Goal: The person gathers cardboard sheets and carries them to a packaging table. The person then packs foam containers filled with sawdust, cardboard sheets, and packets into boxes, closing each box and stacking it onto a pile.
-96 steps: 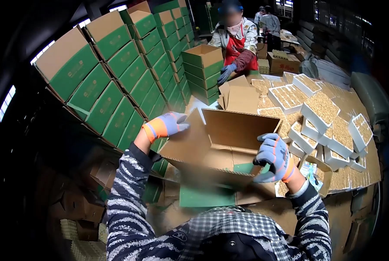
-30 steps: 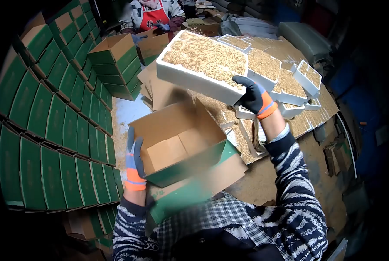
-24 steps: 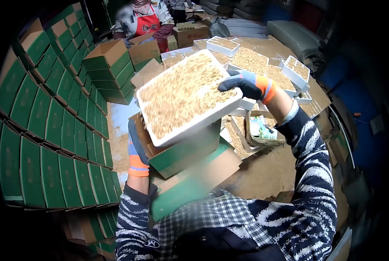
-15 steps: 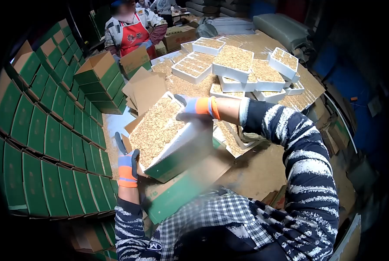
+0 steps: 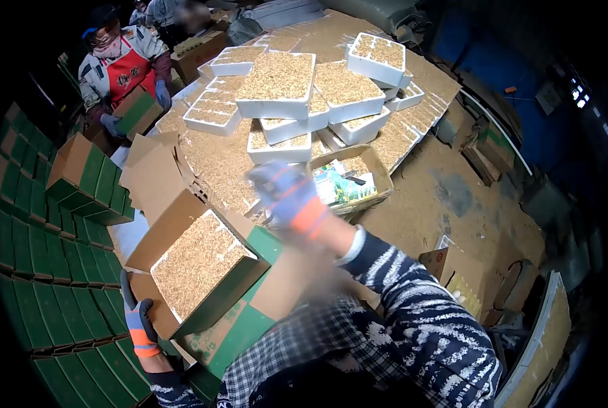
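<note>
A green cardboard box [image 5: 225, 292] with raised brown flaps stands tilted in front of me. Inside it lies a white foam tray [image 5: 198, 265] filled to the top with tan, husk-like flakes. My left hand [image 5: 140, 323], in a grey, blue and orange glove, grips the box's left end by its flap. To the right of the box, my right hand [image 5: 287, 194] is lifted away in the same kind of glove, beside a basket [image 5: 382, 170] of colourful packets. Motion blur smears its fingers, so any small thing in them cannot be made out.
Several filled foam trays [image 5: 276, 85] are stacked on the large table [image 5: 208, 163]. Rows of green boxes [image 5: 66, 306] line the left side. A co-worker in a red apron [image 5: 123, 71] handles a green box [image 5: 139, 112]. An open carton [image 5: 457, 268] stands at lower right.
The foam tray has gone down into the green box. My right hand has let go of it and moved off toward the basket. The view has turned right; the co-worker now holds a box.
</note>
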Motion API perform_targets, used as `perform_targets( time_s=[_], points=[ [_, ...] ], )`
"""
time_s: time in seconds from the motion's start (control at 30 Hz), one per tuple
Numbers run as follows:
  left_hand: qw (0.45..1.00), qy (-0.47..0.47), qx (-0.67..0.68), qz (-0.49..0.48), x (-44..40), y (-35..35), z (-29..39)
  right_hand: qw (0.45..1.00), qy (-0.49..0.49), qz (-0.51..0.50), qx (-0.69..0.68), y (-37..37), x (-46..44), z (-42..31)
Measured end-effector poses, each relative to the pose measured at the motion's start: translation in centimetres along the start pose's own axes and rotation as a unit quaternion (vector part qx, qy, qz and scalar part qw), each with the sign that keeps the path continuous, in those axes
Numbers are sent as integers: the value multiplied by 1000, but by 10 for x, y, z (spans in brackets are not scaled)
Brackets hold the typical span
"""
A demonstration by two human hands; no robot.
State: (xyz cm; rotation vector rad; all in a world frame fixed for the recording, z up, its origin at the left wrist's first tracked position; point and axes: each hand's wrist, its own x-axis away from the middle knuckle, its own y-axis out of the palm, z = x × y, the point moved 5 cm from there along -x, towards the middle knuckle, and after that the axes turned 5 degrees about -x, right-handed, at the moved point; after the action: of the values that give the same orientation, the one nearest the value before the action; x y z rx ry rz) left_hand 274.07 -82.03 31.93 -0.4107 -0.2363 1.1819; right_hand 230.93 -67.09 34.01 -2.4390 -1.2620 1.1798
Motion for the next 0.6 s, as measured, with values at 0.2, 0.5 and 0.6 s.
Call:
perform_targets(
  time_s=[0.2, 0.5, 0.6],
  points=[
    [998, -45, 31, 27, -66, -32, -33, 905, 230, -167, 316, -48, 95, 199],
    [978, -189, -70, -46, -256, 56, -157, 944, 304, -89, 96, -52, 96, 236],
    [975, -174, -127, -57, -279, 63, -164, 949, 288, -108, 68, -53, 102, 251]
  ],
)
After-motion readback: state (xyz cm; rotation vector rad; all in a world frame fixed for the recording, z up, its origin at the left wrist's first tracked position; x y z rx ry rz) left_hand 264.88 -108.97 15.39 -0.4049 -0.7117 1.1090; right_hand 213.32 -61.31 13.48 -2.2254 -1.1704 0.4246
